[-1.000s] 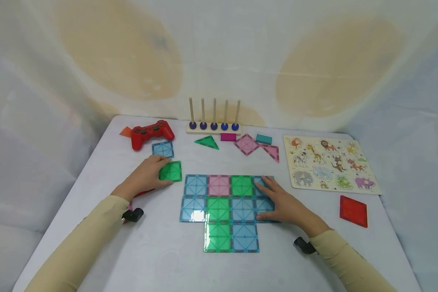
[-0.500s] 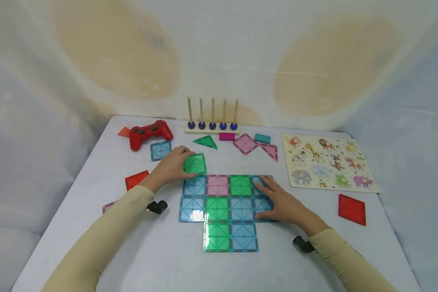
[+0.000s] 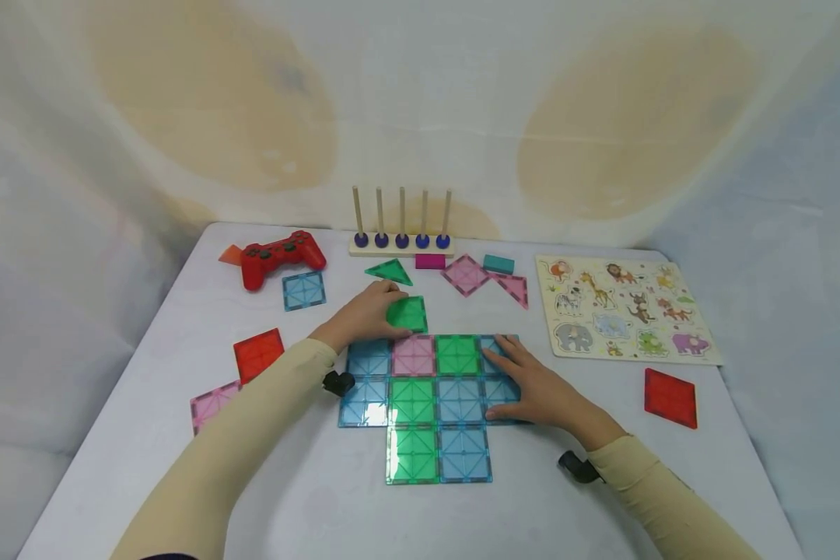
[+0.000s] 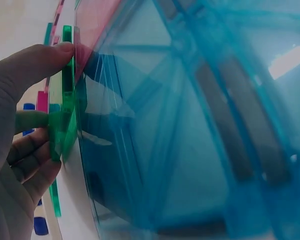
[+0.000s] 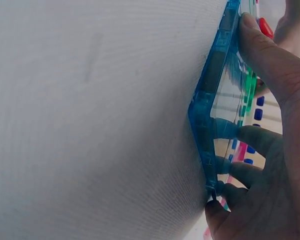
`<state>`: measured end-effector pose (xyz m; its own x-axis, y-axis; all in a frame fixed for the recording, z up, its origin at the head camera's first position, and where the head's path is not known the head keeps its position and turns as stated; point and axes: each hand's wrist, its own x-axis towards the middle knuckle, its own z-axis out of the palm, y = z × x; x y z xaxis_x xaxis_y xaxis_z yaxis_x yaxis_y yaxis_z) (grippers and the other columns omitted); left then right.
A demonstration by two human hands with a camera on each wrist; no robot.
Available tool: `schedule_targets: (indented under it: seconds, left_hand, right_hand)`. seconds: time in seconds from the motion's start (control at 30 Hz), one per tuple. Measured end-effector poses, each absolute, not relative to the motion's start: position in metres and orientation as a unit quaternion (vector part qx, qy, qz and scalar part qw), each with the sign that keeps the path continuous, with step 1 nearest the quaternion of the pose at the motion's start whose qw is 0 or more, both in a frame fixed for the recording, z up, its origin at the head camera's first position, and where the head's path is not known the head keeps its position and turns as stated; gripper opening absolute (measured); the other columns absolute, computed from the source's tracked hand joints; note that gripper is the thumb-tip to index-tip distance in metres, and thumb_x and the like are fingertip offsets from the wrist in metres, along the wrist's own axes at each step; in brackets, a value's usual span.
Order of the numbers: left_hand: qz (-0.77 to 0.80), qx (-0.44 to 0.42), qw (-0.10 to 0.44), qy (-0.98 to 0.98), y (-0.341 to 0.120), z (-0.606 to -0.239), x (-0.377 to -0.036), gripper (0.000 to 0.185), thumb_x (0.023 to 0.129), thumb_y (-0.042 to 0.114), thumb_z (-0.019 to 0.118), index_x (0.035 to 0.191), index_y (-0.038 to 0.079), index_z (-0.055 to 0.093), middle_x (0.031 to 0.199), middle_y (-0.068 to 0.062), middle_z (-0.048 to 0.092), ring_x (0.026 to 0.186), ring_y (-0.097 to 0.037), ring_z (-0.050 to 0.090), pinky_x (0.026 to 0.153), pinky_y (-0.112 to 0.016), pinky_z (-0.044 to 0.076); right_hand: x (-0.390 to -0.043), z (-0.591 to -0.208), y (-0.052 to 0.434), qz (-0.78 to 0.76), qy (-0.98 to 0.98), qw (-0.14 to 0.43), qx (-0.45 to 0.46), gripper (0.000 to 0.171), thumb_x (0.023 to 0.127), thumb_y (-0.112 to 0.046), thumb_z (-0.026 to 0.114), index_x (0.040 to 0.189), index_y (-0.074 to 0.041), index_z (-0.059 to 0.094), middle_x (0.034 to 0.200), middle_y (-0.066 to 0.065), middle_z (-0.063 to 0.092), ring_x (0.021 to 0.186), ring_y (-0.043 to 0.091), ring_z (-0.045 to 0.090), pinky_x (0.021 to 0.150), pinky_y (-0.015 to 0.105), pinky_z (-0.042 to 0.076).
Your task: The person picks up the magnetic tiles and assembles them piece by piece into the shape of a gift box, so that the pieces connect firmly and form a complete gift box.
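A flat panel of joined square magnetic tiles lies mid-table in the head view: blue tiles [image 3: 464, 455], green tiles [image 3: 412, 455] and one pink tile [image 3: 414, 356]. My left hand [image 3: 365, 316] pinches a loose green square tile [image 3: 407, 314] just beyond the panel's far edge, behind the pink tile. Thumb and fingertips grip it in the left wrist view; whether it touches the table cannot be told. My right hand [image 3: 544, 389] rests with spread fingers on the blue tiles at the panel's right end, partly hiding them. In the right wrist view its thumb lies along a blue tile [image 5: 210, 90].
A green triangle [image 3: 390, 271], pink square [image 3: 466, 275] and pegged abacus [image 3: 402, 243] sit at the back. Left are a red game controller [image 3: 280, 257], blue tile [image 3: 304, 291], red tile [image 3: 258, 355] and pink tile [image 3: 213, 406]. An animal puzzle [image 3: 626, 311] and red tile [image 3: 670, 398] lie right.
My left hand has carried the green tile rightward from the table's left side to behind the panel, uncovering the red and pink tiles at left. The right hand stays in place.
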<state>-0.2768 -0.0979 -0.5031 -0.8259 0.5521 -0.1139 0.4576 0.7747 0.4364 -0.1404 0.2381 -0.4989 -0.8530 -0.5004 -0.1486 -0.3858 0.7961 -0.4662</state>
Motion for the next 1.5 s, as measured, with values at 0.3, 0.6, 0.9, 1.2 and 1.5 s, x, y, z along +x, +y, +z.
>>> schedule_targets:
  seconds: [0.3,0.6,0.9,1.2,1.5]
  left_hand:
    - [0.188,0.301,0.120,0.927,-0.088,-0.502,-0.277,0.070,0.092,0.042,0.076,0.148,0.008,0.053,0.148,-0.014,0.049,0.139,-0.030,0.044,0.116,-0.044,0.037]
    - [0.178,0.320,0.113,0.924,-0.091,-0.504,-0.274,0.073,0.092,0.045,0.074,0.150,0.007,0.051,0.150,-0.012,0.049,0.142,-0.029,0.041,0.119,-0.042,0.033]
    - [0.207,0.279,0.085,0.934,-0.124,-0.511,-0.272,0.062,0.095,0.044,0.071,0.144,0.010,0.058,0.147,-0.008,0.054,0.140,-0.027,0.044,0.116,-0.044,0.037]
    - [0.230,0.197,0.053,0.952,-0.175,-0.512,-0.270,0.059,0.095,0.034,0.072,0.147,0.012,0.055,0.147,-0.010,0.052,0.138,-0.030,0.044,0.112,-0.051,0.041]
    - [0.235,0.124,0.047,0.963,-0.224,-0.506,-0.269,0.065,0.094,0.033,0.073,0.149,0.007,0.050,0.154,-0.017,0.041,0.140,-0.038,0.037,0.109,-0.059,0.041]
  right_hand:
    - [-0.142,-0.502,0.237,-0.216,0.937,0.133,-0.240,0.105,0.077,-0.059,0.082,0.160,-0.016,0.034,0.169,0.014,0.014,0.155,0.040,0.008,0.114,0.063,0.032]
    - [-0.143,-0.505,0.240,-0.215,0.937,0.126,-0.243,0.106,0.077,-0.061,0.081,0.161,-0.018,0.033,0.169,0.013,0.014,0.155,0.040,0.008,0.114,0.063,0.032]
    - [-0.142,-0.504,0.240,-0.210,0.940,0.126,-0.238,0.106,0.077,-0.060,0.082,0.161,-0.017,0.033,0.169,0.013,0.014,0.155,0.039,0.008,0.114,0.063,0.032]
    - [-0.141,-0.504,0.239,-0.214,0.939,0.126,-0.237,0.105,0.077,-0.058,0.082,0.161,-0.016,0.033,0.169,0.014,0.015,0.155,0.040,0.008,0.113,0.063,0.033]
    - [-0.141,-0.505,0.240,-0.215,0.939,0.125,-0.238,0.106,0.077,-0.059,0.082,0.161,-0.017,0.032,0.169,0.013,0.014,0.155,0.039,0.007,0.114,0.064,0.032]
